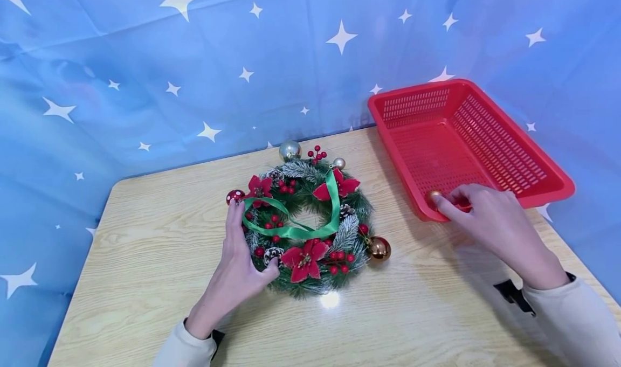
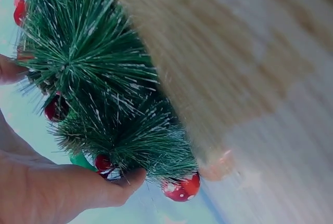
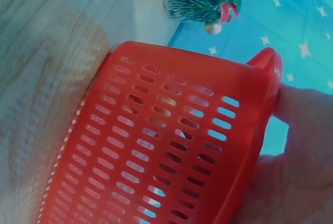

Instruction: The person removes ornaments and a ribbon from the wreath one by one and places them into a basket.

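Note:
A green Christmas wreath lies on the table, trimmed with red poinsettias, berries, pinecones and several baubles. A loose green ribbon is looped across it. My left hand rests along the wreath's left side, fingers straight and thumb spread toward a pinecone. Beside its fingertips is a red, white-dotted ornament. Over the near rim of the red basket reaches my right hand, its thumb and curled fingers pinching a small gold bauble. Through the slots in the right wrist view, the gold bauble shows partly.
A large silver bauble sits at the wreath's far edge, and a copper bauble at its right edge. Behind the wooden table hangs a blue cloth with white stars. The basket stands at the table's back right.

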### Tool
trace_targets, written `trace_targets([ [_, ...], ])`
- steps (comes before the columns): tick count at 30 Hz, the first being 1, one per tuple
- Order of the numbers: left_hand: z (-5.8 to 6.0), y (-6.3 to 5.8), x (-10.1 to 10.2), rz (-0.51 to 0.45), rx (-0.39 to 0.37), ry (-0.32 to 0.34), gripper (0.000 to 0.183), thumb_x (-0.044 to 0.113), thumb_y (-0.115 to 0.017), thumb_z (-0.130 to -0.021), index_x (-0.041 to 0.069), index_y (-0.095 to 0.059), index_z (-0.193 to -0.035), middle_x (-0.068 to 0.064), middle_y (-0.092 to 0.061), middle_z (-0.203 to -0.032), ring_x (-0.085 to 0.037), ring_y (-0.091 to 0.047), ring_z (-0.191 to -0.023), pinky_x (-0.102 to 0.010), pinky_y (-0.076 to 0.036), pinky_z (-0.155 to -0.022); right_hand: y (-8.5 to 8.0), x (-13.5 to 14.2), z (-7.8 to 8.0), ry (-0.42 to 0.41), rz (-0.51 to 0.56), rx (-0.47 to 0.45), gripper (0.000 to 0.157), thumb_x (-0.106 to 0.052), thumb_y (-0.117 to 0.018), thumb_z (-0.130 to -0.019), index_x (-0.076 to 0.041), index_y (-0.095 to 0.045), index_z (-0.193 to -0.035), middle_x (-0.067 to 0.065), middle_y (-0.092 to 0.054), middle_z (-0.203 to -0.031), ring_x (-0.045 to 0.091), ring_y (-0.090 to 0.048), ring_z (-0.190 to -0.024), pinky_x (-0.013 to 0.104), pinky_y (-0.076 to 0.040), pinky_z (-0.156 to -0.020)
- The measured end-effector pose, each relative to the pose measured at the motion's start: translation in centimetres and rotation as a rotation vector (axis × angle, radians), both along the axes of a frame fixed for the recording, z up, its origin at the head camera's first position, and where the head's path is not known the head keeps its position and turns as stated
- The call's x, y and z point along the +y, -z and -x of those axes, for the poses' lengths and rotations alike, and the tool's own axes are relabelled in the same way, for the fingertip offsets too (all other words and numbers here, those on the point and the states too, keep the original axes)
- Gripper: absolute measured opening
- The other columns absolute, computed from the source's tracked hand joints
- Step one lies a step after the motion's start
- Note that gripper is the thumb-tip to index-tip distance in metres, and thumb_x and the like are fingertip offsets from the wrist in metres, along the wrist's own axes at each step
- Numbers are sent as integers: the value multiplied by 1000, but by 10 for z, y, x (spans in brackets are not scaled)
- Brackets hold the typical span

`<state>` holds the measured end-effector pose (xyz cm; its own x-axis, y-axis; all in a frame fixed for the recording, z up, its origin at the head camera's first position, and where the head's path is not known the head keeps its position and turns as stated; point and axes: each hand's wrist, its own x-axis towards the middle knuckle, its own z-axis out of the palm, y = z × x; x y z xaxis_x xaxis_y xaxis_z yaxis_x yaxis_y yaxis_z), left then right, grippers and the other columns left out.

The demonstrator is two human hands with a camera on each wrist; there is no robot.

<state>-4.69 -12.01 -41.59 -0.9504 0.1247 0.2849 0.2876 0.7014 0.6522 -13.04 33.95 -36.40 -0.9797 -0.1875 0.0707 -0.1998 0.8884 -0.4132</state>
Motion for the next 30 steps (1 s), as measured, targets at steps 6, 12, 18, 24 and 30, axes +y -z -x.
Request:
trace_targets([
  [6, -4, -2, -5, -34, -36, -1, 127, 10, -80, -79, 9, 4, -174, -11, 11, -181, -41, -7, -164, -72, -34, -117, 2, -1, -3, -14, 26, 40, 40, -41, -71, -105, -3, -80, -114, 8, -74, -97, 25, -56, -74, 44, -37, -70],
  [12, -6, -2, -11, -42, -62, -30, 124, 9, -78, -81, 8, 4, -174, -11, 10, -181, -41, -6, -165, -72, -34, -116, 4, -4, -6, -13, 58, 93, 38, -37, -75, -104, -4, -76, -122, 13, -76, -107, 24, -57, -72, 37, -42, -60],
  [18, -9, -1, -11, -20, -69, -64, 124, 12, -81, -82, 5, 2, -174, -16, 6, -181, -42, -4, -165, -75, -24, -120, 8, -8, -8, -4, 116, 119, 61, -39, -75, -104, 2, -59, -146, 23, -71, -121, 36, -67, -93, 54, -52, -76],
  [24, -14, -3, -6, -34, -79, -94, 121, 17, -79, -87, 15, 4, -176, -13, 3, -181, -40, -4, -165, -80, -19, -119, 9, -15, -17, 8, 197, 103, 74, -41, -74, -104, 2, -46, -158, 27, -59, -136, 43, -60, -108, 66, -41, -93],
  [30, -23, -9, 3, -58, -152, -155, 109, 34, -73, -99, 13, 2, -175, -17, -1, -180, -46, -12, -163, -79, -20, -119, 13, -28, -25, -56, 239, 191, 65, -28, -79, -102, -4, -53, -156, 20, -56, -144, 38, -58, -116, 49, -48, -89],
])
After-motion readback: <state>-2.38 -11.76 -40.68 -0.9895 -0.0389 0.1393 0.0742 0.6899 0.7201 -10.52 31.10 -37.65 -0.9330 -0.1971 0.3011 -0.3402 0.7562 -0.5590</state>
